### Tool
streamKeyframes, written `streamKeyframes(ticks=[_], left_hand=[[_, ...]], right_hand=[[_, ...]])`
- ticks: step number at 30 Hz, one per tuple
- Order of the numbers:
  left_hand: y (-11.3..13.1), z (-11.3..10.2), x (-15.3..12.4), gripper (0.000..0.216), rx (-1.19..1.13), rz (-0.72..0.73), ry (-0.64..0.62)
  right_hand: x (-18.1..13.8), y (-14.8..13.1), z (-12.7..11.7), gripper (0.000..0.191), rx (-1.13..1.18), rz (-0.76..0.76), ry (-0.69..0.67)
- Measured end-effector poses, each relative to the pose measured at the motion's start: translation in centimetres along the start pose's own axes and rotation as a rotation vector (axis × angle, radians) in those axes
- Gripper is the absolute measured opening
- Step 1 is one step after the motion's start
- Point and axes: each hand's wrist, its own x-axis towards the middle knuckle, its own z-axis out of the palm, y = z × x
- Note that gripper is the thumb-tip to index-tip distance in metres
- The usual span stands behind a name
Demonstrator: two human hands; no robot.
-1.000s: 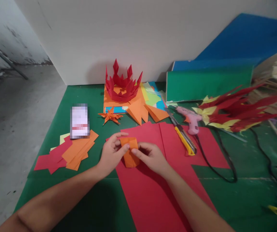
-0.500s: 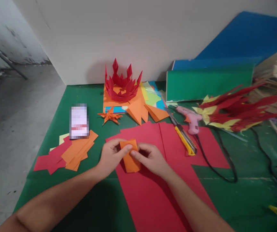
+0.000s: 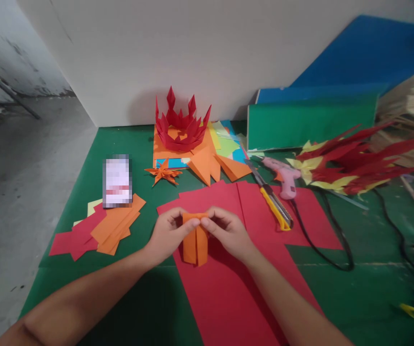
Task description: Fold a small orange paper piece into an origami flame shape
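Note:
A folded orange paper piece (image 3: 194, 242) hangs lengthwise between both hands, over large red paper sheets (image 3: 228, 288) on the green table (image 3: 138, 307). My left hand (image 3: 168, 234) pinches the piece's top left corner with thumb and fingers. My right hand (image 3: 228, 233) pinches its top right corner, the fingertips of the two hands almost meeting. The lower end of the piece points toward me, showing two folded flaps side by side.
A red paper crown (image 3: 181, 126) sits on orange sheets at the back. A small orange paper star (image 3: 163, 174), a blurred card (image 3: 117, 181), red and orange scraps (image 3: 98, 230), a yellow utility knife (image 3: 275, 206), a pink glue gun (image 3: 285, 177) with black cord, and red-yellow paper flames (image 3: 354, 161) lie around.
Both hands have lifted and turned the orange piece from lying flat to hanging by its top edge, with the fingertips now pinched together at the top.

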Motion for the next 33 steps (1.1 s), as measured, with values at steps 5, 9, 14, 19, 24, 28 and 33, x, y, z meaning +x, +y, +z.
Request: streamKeyframes(ticks=[5,9,14,19,24,28,33], left_hand=[[0.08,0.04,-0.03,0.04,0.036,0.031,0.009],[0.07,0.03,0.01,0.039,0.037,0.026,0.007],[0.19,0.05,-0.03,0.04,0.061,0.027,0.028],[0.49,0.08,-0.11,0.038,0.073,0.069,0.008],[0.41,0.0,-0.19,0.031,0.123,0.135,0.004],[0.27,-0.05,-0.16,0.026,0.157,0.148,0.013],[0.28,-0.12,0.01,0.029,0.089,0.037,0.02]], right_hand=[[-0.04,-0.07,0.04,0.037,0.024,0.015,-0.007],[0.0,-0.11,-0.01,0.036,0.026,0.004,-0.007],[0.04,-0.13,-0.09,0.038,0.015,-0.012,0.003],[-0.04,-0.13,-0.05,0.037,-0.01,-0.03,0.005],[-0.12,0.01,0.0,0.035,-0.062,-0.062,0.002],[-0.06,0.14,-0.07,0.033,-0.079,-0.069,-0.012],[-0.08,0.29,-0.05,0.033,-0.162,-0.086,0.037]])
